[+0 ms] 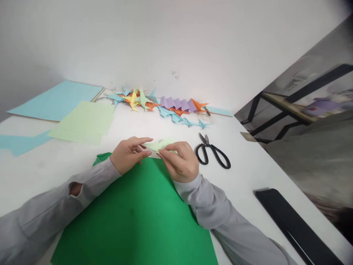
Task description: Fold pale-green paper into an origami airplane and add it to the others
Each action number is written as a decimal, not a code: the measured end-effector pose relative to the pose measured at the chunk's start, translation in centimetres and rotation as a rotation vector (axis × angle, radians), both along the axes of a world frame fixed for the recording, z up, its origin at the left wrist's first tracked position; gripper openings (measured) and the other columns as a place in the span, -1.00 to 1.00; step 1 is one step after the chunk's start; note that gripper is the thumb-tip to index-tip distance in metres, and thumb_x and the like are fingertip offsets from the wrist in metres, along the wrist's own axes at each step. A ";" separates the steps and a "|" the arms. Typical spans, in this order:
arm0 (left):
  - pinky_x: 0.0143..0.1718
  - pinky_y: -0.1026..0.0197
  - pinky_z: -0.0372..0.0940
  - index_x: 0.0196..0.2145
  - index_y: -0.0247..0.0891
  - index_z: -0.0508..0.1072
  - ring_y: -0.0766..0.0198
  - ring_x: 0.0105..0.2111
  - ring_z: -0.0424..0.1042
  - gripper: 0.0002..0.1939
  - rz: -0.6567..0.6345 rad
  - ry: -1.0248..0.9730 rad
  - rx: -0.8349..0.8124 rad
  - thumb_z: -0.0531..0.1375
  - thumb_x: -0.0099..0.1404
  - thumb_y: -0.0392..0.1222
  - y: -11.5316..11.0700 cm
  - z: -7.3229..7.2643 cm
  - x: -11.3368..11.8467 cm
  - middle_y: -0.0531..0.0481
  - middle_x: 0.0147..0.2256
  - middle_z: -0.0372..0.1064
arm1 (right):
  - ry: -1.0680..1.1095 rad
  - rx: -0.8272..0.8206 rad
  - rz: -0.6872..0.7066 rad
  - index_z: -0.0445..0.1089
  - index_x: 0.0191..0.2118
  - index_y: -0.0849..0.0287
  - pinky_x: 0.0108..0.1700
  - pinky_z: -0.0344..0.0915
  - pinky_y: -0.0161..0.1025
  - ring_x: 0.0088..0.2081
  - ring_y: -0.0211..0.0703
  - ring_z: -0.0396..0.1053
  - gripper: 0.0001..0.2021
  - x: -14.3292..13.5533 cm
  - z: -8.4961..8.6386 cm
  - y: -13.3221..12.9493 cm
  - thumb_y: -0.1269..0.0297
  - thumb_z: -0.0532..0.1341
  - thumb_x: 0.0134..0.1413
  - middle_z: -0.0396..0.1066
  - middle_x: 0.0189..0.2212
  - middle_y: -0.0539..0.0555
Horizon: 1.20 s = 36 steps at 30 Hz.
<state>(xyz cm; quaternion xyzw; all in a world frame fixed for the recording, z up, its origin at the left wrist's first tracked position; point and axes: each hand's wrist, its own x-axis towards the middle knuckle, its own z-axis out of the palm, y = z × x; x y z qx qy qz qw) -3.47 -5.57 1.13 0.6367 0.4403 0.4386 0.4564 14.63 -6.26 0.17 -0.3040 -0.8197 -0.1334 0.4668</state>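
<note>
The left hand (130,154) and right hand (182,160), fingers partly curled, pinch a pale green paper piece (160,145) between them, above the far end of a green sheet (138,217). Black-handled scissors (211,149) lie open beside the right hand (I can read no brand or label on them).

Scissors, black-handled (213,150): one pair, right of the fingers (174,157), blades parted. Long black object (292,224): one, right and nearer the viewer than the fingers. Purple pleated paper (178,104): one, beyond the fingers. Large blue sheet (57,99): beyond and left of them. Dark-framed rack (300,119): far right of them. Green sheet (135,217): one, below them.
</note>
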 end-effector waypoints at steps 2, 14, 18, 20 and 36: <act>-0.65 0.28 0.31 -0.20 -0.37 0.47 0.32 -0.61 0.35 -0.61 -0.085 -0.057 -0.124 0.25 -0.02 -0.17 -0.3 0.0 0.3 0.02 -0.60 0.35 | -0.030 0.025 -0.020 0.45 -0.38 0.21 -0.42 0.23 -0.20 -0.43 -0.16 0.27 -0.91 0.0 0.1 -0.2 0.46 0.21 -0.05 0.41 -0.50 0.13; -0.49 0.26 0.43 -0.50 -0.34 0.53 0.29 -0.55 0.46 -0.85 0.093 -0.316 0.084 0.33 -0.13 -0.27 0.0 0.6 -0.1 -0.02 -0.47 0.44 | 0.633 -0.608 0.102 0.16 -0.02 0.03 -0.41 0.35 -0.23 -0.31 -0.16 0.32 -0.39 -0.9 -0.6 0.1 0.23 0.35 -0.28 0.27 -0.24 0.06; -0.54 0.32 0.41 -0.53 -0.33 0.54 0.32 -0.58 0.44 -0.89 -0.003 -0.294 0.078 0.33 -0.13 -0.31 0.2 0.4 -0.3 -0.01 -0.52 0.44 | 0.652 -0.854 0.348 0.32 -0.21 0.07 -0.42 0.37 -0.29 -0.41 -0.26 0.37 -0.63 -1.3 -0.7 -0.5 0.32 0.35 -0.25 0.32 -0.26 0.02; -0.53 0.33 0.40 -0.52 -0.32 0.54 0.33 -0.57 0.44 -0.90 -0.045 -0.295 0.069 0.32 -0.12 -0.33 0.3 0.3 -0.4 -0.01 -0.52 0.44 | 0.618 -0.832 0.346 0.39 -0.36 0.12 -0.36 0.36 -0.28 -0.39 -0.24 0.38 -0.80 -1.4 -0.5 -0.7 0.37 0.33 -0.23 0.37 -0.38 0.02; -0.53 0.28 0.36 -0.51 -0.33 0.53 0.32 -0.59 0.40 -0.92 -0.117 -0.224 -0.037 0.29 -0.05 -0.30 -0.4 0.6 0.1 0.00 -0.61 0.43 | 0.567 -0.748 0.210 0.48 -0.45 0.15 -0.41 0.35 -0.31 -0.43 -0.21 0.40 -0.89 -0.9 -0.4 -0.8 0.35 0.34 -0.24 0.46 -0.45 0.06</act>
